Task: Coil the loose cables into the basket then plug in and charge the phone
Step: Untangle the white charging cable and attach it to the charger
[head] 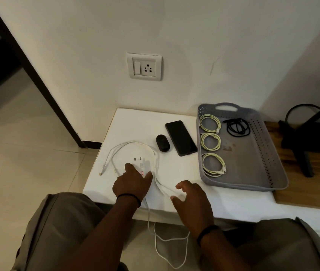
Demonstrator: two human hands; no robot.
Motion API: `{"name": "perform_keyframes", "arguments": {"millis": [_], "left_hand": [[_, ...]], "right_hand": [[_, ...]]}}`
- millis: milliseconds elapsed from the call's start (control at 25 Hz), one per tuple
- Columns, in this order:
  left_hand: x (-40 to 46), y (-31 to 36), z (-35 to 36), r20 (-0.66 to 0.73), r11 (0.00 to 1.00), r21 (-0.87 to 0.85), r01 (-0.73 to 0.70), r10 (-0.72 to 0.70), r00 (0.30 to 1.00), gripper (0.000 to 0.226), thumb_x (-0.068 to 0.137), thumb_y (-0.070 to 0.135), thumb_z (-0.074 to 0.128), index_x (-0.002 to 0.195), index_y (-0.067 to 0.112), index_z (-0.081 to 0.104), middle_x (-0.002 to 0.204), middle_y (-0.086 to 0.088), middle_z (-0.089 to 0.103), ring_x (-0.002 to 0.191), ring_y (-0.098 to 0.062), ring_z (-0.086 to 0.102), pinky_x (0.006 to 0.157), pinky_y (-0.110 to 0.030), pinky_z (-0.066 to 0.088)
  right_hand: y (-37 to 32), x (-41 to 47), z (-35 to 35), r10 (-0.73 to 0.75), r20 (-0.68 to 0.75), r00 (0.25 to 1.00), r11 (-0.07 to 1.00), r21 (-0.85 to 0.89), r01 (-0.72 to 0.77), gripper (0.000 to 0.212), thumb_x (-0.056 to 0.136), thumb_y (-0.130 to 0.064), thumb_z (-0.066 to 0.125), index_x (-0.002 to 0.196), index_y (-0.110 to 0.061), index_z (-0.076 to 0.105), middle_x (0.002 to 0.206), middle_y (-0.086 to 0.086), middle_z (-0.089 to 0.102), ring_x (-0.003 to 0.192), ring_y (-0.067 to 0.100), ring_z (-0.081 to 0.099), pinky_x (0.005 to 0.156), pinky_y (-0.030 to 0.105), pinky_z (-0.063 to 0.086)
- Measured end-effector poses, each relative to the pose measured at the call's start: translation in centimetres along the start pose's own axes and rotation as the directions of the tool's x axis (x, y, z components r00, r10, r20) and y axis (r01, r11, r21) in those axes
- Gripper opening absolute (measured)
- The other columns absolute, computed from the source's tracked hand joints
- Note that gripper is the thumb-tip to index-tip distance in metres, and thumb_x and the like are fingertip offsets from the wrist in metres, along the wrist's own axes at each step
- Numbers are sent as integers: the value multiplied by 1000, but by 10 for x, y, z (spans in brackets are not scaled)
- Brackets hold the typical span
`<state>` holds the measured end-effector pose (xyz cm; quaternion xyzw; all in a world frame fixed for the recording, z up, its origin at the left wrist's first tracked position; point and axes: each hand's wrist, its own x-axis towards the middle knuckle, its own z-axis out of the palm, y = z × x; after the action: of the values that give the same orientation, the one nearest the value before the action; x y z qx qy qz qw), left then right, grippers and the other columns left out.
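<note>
while you sit facing the white tabletop (174,118), your left hand (133,184) lies over the near end of the white charger adapter (140,164), index finger and thumb spread to either side of it and touching it; whether this grip has closed on the adapter you cannot tell. your right hand (191,200) hovers just right of it with fingers loosely curled, a wide grip holding nothing, its fingertips close to the white cable (135,143). that cable loops around the adapter on the tabletop, one connector end lying near the left edge, and its slack runs off the front edge and hangs between your knees toward the floor. the black phone (180,137) lies face up behind the loop, unconnected, with a small black case (162,142) just beside its left edge. the grey basket (261,153) sits at the right end of the tabletop, partly over a wooden surface (307,173); inside, three coiled yellow cables (211,141) lie in a row along its left wall and a coiled black cable (237,127) lies in the far part. the wall socket (144,67) above the tabletop has nothing plugged in.
</note>
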<state>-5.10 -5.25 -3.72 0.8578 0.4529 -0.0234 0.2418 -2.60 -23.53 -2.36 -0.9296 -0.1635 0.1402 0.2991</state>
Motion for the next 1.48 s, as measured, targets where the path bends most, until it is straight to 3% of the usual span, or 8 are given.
{"name": "perform_keyframes", "arguments": {"millis": [240,440,680,800,880,1080,1240,1480], "left_hand": [[7,-3,1,48,997,-73,-13,17,999,68,84,63,55,123,11,35,108,-13,65,100,-38,63,81,-41,50],[21,-11,-7,257,902,-402,157,-53,965,64,75,71,54,106,17,37,100,-19,66,93,-40,66,84,-48,55],[3,6,-38,77,974,-217,57,-41,996,58,95,56,42,106,1,59,105,-19,67,99,-35,63,81,-36,47],[-24,26,-58,480,796,-562,227,90,872,72,96,64,35,83,1,68,76,-17,71,62,-24,65,54,-26,48],[-37,34,-69,626,617,-690,377,247,740,68,90,69,44,80,6,67,78,-17,68,65,-24,64,58,-29,50],[-35,42,-87,496,44,-849,527,415,763,27,93,32,60,99,6,63,74,-9,64,67,-22,66,60,-30,53],[-32,43,-110,273,-34,-947,319,437,857,23,99,14,46,117,2,56,66,-4,56,53,-16,52,49,-27,42],[-51,55,-115,172,-11,-977,214,559,811,31,102,17,43,126,1,55,76,-13,63,62,-24,60,61,-35,52]], "right_hand": [[-23,16,32,-7,105,994,935,-352,43,34,94,-41,53,122,-23,45,119,3,54,108,22,55,87,34,49],[-32,27,33,162,132,978,987,0,-164,14,92,-30,52,86,-18,56,84,1,60,77,15,59,71,27,51],[-58,9,9,170,-15,985,889,434,-147,16,93,-24,60,76,-22,59,73,-7,62,67,9,60,58,12,45],[-77,11,-18,148,85,985,795,582,-170,12,94,-25,60,85,-21,66,81,-2,71,65,8,64,55,14,47],[-87,-1,-37,28,94,995,805,588,-78,14,94,-27,61,87,-19,70,80,-3,72,62,4,64,55,13,46],[-84,-51,-72,-271,166,948,950,203,236,9,90,-35,61,88,-29,67,83,-16,66,81,2,60,70,14,46],[-65,-57,-94,-213,308,927,976,110,187,4,88,-32,63,85,-29,65,74,-21,64,76,1,61,73,18,50],[-25,-39,-68,-93,185,978,973,-191,129,15,87,-30,60,73,-29,56,74,-13,60,78,6,57,74,25,47]]}}
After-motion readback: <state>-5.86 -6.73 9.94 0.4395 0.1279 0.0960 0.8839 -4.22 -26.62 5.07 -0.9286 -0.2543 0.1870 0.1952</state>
